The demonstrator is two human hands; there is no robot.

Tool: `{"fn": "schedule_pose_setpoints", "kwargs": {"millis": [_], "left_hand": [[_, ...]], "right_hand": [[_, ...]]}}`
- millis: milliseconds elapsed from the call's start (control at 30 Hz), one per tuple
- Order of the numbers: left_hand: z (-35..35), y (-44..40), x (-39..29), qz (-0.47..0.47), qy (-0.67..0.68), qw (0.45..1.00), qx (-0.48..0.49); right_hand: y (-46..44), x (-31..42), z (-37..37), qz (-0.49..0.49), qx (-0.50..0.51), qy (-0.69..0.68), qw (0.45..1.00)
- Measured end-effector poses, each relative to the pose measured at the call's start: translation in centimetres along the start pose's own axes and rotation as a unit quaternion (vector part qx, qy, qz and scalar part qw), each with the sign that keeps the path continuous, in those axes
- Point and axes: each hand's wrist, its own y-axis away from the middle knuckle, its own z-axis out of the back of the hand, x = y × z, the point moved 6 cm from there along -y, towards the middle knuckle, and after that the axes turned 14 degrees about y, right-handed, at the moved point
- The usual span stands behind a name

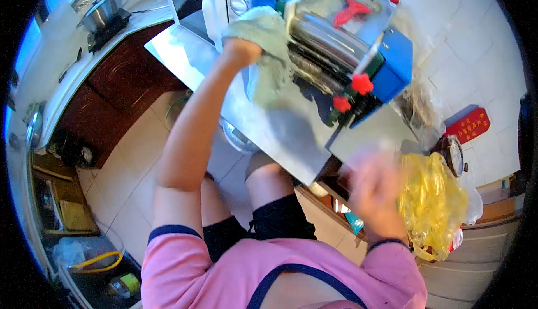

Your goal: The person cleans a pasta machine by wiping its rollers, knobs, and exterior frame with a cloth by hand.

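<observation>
Pale green cloth (258, 26) bunches over the left hand (242, 52) at the far end of my feed, its loose part hanging toward the white table (302, 155). I read that hand as closed into the fabric, though the folds bury its fingers and I cannot tell how the tips press. From it, the metal roller machine (328, 34) lies just to the right, the long axis of its rollers slanting from upper left to lower right in my view, with the cloth at their left end; whether fabric touches metal I cannot make out. The left hand is the nearer one to that end, while the red knobs (362, 84) at the other end stand ahead of the right hand (376, 183). I get only a blur there, beside the yellow plastic bag (431, 197), and cannot tell whether those fingers are spread or pinching something. Relative to the left hand, the cloth lies over its front and to its right.
</observation>
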Motion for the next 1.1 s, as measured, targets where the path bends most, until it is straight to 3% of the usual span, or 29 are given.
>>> {"fn": "schedule_pose_setpoints", "kwargs": {"millis": [33,67,100,133,167,200,233,300,467,533,667,700,833,900,1033,1100], "left_hand": [[0.1,0.2,-1.4,-0.079,-0.030,0.996,-0.004],[0.2,0.4,-2.4,-0.156,-0.064,0.986,-0.013],[0.0,0.2,-2.3,-0.185,-0.097,0.977,-0.030],[-0.5,0.0,-2.1,-0.212,-0.127,0.968,-0.043],[-0.5,-0.5,-2.3,-0.170,-0.075,0.983,-0.008],[-0.2,-0.9,-2.7,-0.128,-0.020,0.991,0.028],[0.3,-0.7,-2.9,-0.156,0.049,0.986,0.000],[1.2,-0.7,-3.7,-0.209,0.140,0.968,-0.024],[1.2,-2.4,-3.2,-0.195,0.189,0.956,0.109],[1.3,-1.8,-2.3,-0.273,0.227,0.930,0.091],[-0.9,-1.0,0.0,-0.265,0.310,0.898,0.165],[-0.3,-0.8,0.1,-0.268,0.304,0.905,0.130],[-2.1,-0.7,0.7,-0.257,0.286,0.900,0.204],[-1.1,-0.9,0.0,-0.302,0.280,0.897,0.162],[-2.8,-0.7,-1.1,-0.336,0.076,0.907,0.242],[-0.4,-1.9,-2.7,-0.350,0.121,0.924,0.096]], "right_hand": [[2.8,1.7,-2.5,0.097,0.134,-0.072,0.984],[8.2,1.2,-5.8,-0.051,0.214,-0.196,0.955],[16.1,-0.3,-8.6,-0.302,0.332,-0.172,0.877],[25.7,-3.7,-10.3,-0.456,0.370,-0.121,0.800],[37.8,-7.8,-11.0,-0.563,0.268,-0.157,0.766],[44.0,-8.5,-9.9,-0.736,0.234,-0.218,0.596],[52.6,-10.2,-10.5,-0.769,0.253,-0.277,0.518],[55.9,-9.8,-11.2,-0.823,0.260,-0.219,0.455],[55.5,-11.7,-19.3,-0.851,0.264,-0.123,0.437],[54.4,-12.3,-22.9,-0.851,0.264,-0.108,0.441],[51.8,-12.7,-28.5,-0.845,0.258,-0.103,0.457],[51.2,-12.9,-29.5,-0.841,0.256,-0.105,0.464],[49.9,-12.6,-31.3,-0.834,0.231,-0.115,0.488],[50.3,-10.7,-31.0,-0.836,0.205,-0.117,0.495],[52.9,-4.0,-30.6,-0.853,0.152,-0.116,0.485],[54.9,1.0,-30.5,-0.864,0.137,-0.115,0.471]]}}
